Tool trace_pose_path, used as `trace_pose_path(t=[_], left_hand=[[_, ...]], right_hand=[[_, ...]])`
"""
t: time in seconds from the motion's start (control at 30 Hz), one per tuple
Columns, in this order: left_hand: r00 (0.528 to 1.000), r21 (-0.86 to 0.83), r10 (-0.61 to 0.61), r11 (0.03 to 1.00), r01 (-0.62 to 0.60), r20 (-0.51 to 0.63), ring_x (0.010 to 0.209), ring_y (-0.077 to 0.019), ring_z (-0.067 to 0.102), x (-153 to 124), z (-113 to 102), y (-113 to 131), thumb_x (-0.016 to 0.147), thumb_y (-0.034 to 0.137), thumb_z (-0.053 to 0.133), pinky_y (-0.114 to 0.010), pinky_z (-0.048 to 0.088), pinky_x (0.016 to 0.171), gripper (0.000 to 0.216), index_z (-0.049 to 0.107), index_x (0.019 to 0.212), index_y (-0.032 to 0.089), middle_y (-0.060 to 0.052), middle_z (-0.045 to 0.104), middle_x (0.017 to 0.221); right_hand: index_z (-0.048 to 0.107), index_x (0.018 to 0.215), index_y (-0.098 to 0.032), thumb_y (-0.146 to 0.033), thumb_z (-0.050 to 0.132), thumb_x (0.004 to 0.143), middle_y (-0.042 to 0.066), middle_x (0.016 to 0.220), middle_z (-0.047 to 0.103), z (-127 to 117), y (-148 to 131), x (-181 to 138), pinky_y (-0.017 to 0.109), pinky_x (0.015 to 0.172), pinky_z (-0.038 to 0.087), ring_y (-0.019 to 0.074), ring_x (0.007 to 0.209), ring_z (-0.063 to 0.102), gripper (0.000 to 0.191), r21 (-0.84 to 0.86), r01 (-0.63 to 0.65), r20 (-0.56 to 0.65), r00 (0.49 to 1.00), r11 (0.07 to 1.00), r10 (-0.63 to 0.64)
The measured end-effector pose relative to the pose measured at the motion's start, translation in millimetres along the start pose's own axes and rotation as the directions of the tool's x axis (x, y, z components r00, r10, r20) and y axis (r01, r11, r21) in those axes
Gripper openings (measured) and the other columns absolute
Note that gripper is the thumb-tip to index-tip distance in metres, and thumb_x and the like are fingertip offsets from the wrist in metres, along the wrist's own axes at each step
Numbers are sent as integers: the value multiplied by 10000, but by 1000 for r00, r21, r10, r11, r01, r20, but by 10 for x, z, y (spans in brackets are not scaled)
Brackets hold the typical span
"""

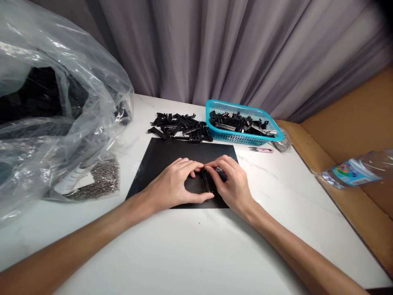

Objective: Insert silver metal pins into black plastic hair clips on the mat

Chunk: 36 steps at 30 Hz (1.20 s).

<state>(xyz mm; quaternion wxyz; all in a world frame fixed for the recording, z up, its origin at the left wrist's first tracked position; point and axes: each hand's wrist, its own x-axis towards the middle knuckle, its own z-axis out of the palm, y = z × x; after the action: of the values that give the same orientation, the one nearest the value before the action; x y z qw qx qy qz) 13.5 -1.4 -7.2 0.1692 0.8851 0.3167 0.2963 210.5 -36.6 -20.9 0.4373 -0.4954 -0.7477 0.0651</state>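
Black plastic part (207, 182), slim, sits between both hands over the near half of the black mat (166, 153); we log that as the item in work. Left hand (176, 184): fingers gripping the part by its ends, thumb at the near end, index at the far end. Right hand (235, 180): thumb and index pinched together at the part's far end, remaining fingers curled around silvery bits (219, 169), too small for us to identify. What sits between the pinched tips, we can't tell.

Mat lies on the white marbled worktop (147, 254). Just beyond it we see a loose pile of black parts (181, 126), and right of that a blue basket (242, 138) filled with similar pieces. Pink snips (264, 150) lie in front of the basket; a small clear bag (283, 142) is beside it. On the left we have a big clear plastic bag (104, 78) with dark contents, plus a bag of tiny metal pieces (104, 178). Far right: a labelled bottle (353, 172), tilted.
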Motion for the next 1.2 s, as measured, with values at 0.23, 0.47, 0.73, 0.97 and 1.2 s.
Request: trace_pose_path(t=[0.23,0.47,0.73,0.97,1.2], left_hand=[[999,-49,-42,998,43,20,869,-221,644,20,-26,28,711,433,867,-398,544,898,518,667,1123,192,-19,693,917],[995,-72,-91,993,95,51,887,-226,649,17,-34,25,705,444,869,-416,553,916,518,675,1125,211,-26,698,934],[995,-77,-82,993,86,53,887,-222,642,13,-27,12,715,435,866,-406,546,894,506,669,1119,203,-21,679,924],[997,-62,-69,996,72,44,883,-222,640,1,-19,7,714,440,866,-402,541,883,500,668,1104,199,-17,661,905],[994,-64,-92,993,96,51,893,-224,641,9,-21,-5,693,481,882,-404,543,881,561,678,1119,178,-24,658,912]], right_hand=[[600,898,-218,-203,514,1058,51,833,652,67,8,-29,321,617,468,200,766,594,182,-296,166,-13,984,941,-178],[574,929,-208,-162,448,1070,55,848,634,67,36,-25,307,603,463,189,766,607,195,-367,252,58,967,896,-248],[598,976,-174,-70,437,1040,66,841,634,12,17,-8,309,592,452,188,701,606,202,-427,375,122,925,823,-359],[612,980,-171,-78,449,1050,48,821,650,-23,13,14,293,591,450,165,670,612,200,-464,415,157,908,783,-389],[625,1023,-160,-112,528,1049,52,887,705,-14,72,-41,258,596,464,149,737,669,112,-370,373,87,926,851,-368]])
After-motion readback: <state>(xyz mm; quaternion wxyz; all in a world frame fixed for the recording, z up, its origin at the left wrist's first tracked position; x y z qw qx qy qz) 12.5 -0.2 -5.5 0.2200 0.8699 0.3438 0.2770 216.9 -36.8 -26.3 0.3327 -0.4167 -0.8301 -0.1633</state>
